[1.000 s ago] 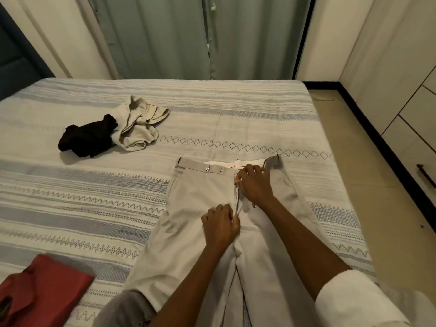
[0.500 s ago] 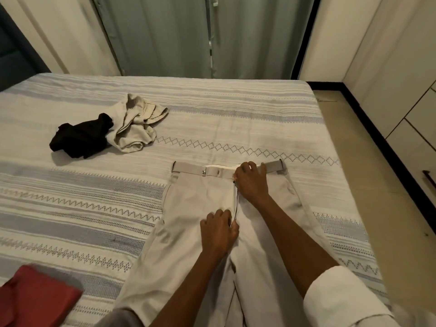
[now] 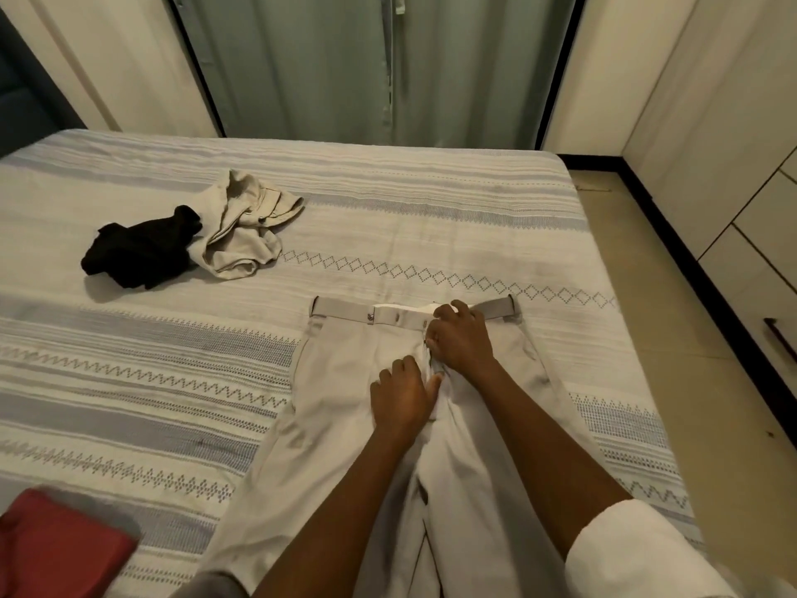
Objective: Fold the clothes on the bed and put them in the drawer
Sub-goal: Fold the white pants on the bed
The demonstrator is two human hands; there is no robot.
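Light beige trousers (image 3: 345, 381) lie flat on the striped bed (image 3: 431, 217), waistband away from me. My right hand (image 3: 461, 343) rests on the fly just below the waistband, fingers curled, pinching the cloth at the zip. Just below it, my left hand (image 3: 403, 394) grips the trouser cloth at the lower end of the fly. A crumpled beige garment (image 3: 241, 226) and a black garment (image 3: 142, 248) lie together at the far left of the bed. A red garment (image 3: 56, 550) sits at the near left corner.
Grey-green curtains (image 3: 345, 66) hang behind the bed. A strip of tiled floor (image 3: 690, 338) runs along the bed's right side. White drawer fronts (image 3: 759, 235) with a dark handle (image 3: 780, 343) line the right wall.
Both hands stay at the trouser fly; the right hand has shifted slightly up toward the waistband. The view has tilted a little, and the waistband now lies straighter.
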